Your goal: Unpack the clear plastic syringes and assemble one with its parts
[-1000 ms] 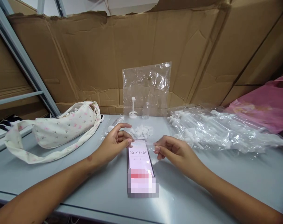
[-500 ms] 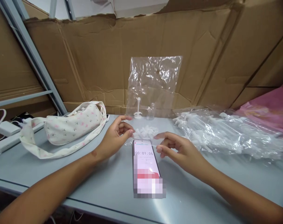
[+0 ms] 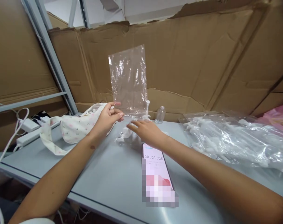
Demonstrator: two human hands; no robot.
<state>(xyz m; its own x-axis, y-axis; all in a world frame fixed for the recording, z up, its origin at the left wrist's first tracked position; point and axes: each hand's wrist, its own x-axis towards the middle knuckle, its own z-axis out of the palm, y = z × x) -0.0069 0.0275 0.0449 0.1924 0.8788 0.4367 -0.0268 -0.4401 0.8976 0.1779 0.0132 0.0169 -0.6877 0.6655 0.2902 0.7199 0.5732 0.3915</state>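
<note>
My left hand point(image 3: 110, 116) is at the lower left edge of an upright clear plastic bag point(image 3: 128, 77), thumb in front and index finger seen through the plastic, closed on it. My right hand point(image 3: 147, 129) reaches left across the bag's lower part with fingers stretched out, its thumb hidden. Beneath its fingertips lie small white plastic pieces point(image 3: 125, 134), partly covered by the hand; whether it touches them I cannot tell. Behind it stand a white pump-like part point(image 3: 147, 109) and a small clear bottle point(image 3: 160, 114).
A phone point(image 3: 155, 168) showing a timer lies on the grey table point(image 3: 104, 180). Clear bags of white parts point(image 3: 236, 140) lie at right, a pink bag point(image 3: 277, 118) behind them. A floral white bag point(image 3: 73, 130) and power strip point(image 3: 35, 133) are at left. Cardboard point(image 3: 178, 62) walls the back.
The plastic bag has shifted left with my left hand, uncovering the bottle. My right hand has moved left over the white pieces. The camera view has turned slightly left.
</note>
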